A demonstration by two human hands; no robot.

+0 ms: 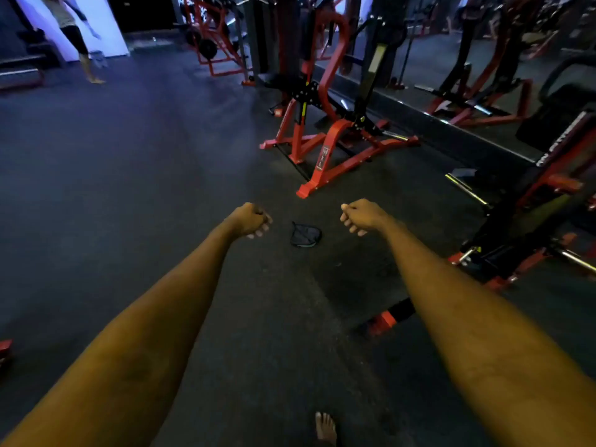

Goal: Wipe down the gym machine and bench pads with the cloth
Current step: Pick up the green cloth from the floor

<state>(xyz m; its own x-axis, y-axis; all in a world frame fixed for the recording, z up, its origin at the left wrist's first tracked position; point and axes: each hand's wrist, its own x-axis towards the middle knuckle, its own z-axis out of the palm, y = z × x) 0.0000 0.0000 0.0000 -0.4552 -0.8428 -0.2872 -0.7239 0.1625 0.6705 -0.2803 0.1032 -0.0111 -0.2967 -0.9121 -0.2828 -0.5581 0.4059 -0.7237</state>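
Observation:
Both my arms reach forward over the dark rubber floor. My left hand is curled into a loose fist with nothing in it. My right hand is curled the same way, also holding nothing. Between and just beyond the two hands a small dark cloth lies crumpled on the floor, touched by neither hand. A red and black gym machine stands ahead of the cloth. Another machine with a black pad stands at the right.
My bare foot shows at the bottom edge. A mirror wall runs along the right behind the machines. Another person stands far off at the top left. A red machine foot pokes out under my right forearm.

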